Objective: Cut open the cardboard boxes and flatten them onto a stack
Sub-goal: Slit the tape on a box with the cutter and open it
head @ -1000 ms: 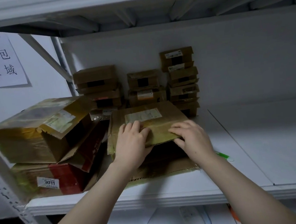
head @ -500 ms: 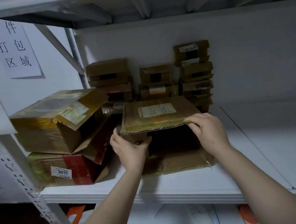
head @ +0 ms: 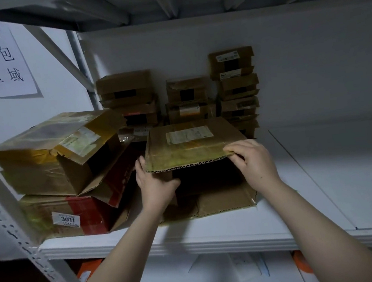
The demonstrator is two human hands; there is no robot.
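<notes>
Cardboard box [head: 192, 140] with the shipping label sits at the front middle of the white shelf [head: 312, 196], just right of two opened boxes [head: 51, 159] piled one on the other. A second ago both palms lay flat on its top, pressing it down; now that top panel stands raised and the front gapes dark, with the bottom flap [head: 223, 202] lying out on the shelf. So it isn't flat yet, and I'd guess it is being reopened to fold it another way. Right hand [head: 254, 163] pinches the front right corner of the top panel, fingers curled over the edge. Left hand [head: 155, 183] clasps the left side wall, thumb hooked into the opening. Both forearms reach in from below
</notes>
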